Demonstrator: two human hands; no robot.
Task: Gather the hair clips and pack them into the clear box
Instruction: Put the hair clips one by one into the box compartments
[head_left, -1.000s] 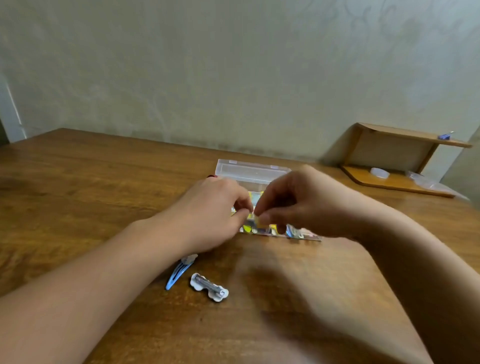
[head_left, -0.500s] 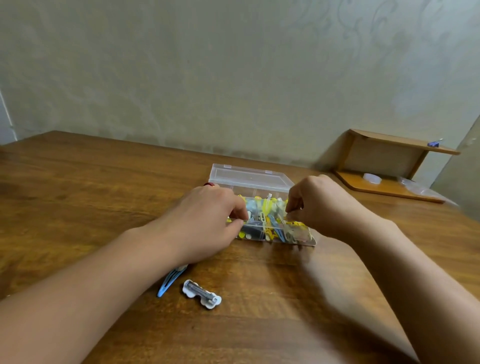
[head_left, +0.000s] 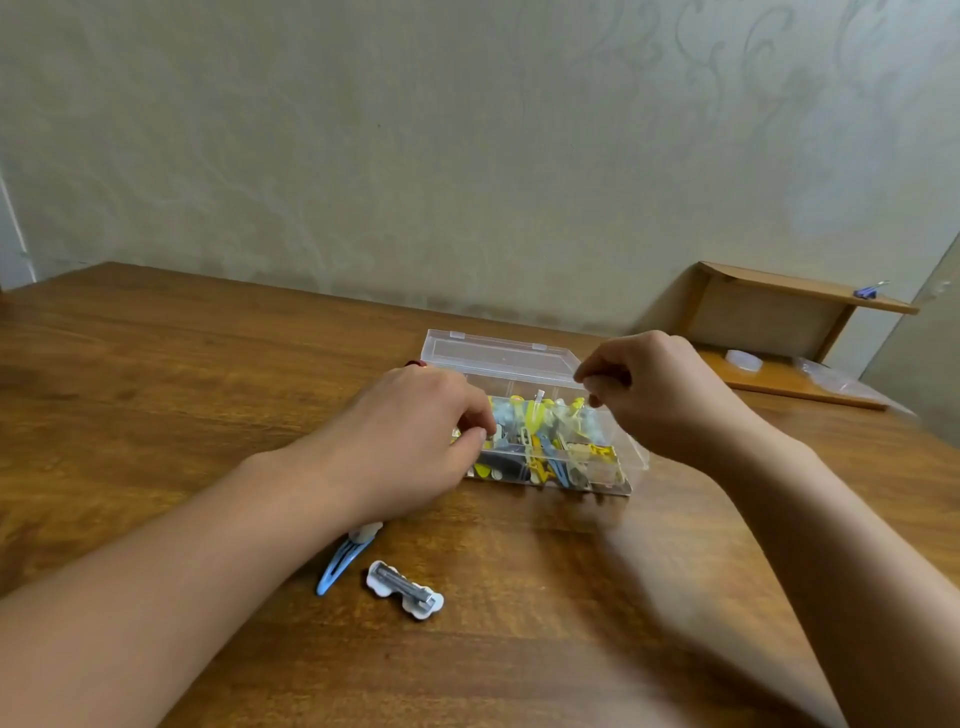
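Observation:
The clear box (head_left: 621, 475) lies open mid-table, its lid (head_left: 498, 358) tipped back, and it is filled with several yellow, blue and white hair clips (head_left: 540, 441). My left hand (head_left: 415, 441) covers the box's left end, thumb and forefinger pinching its wall. My right hand (head_left: 654, 400) hovers over the box's right end with its fingers curled near the lid's right corner; nothing shows in them. A blue snap clip (head_left: 340, 564) lies on the table, partly under my left wrist. A white cloud-shaped clip (head_left: 405, 590) lies just right of it.
The wooden table (head_left: 182, 364) stands against a pale wall. At the far right is a small wooden shelf (head_left: 795, 291) with a purple clip (head_left: 865, 292) on top and a white round thing (head_left: 744, 359) on its base.
My right hand left the spot by my left fingertips and moved back and to the right, over the box's right end. My left hand stayed on the box.

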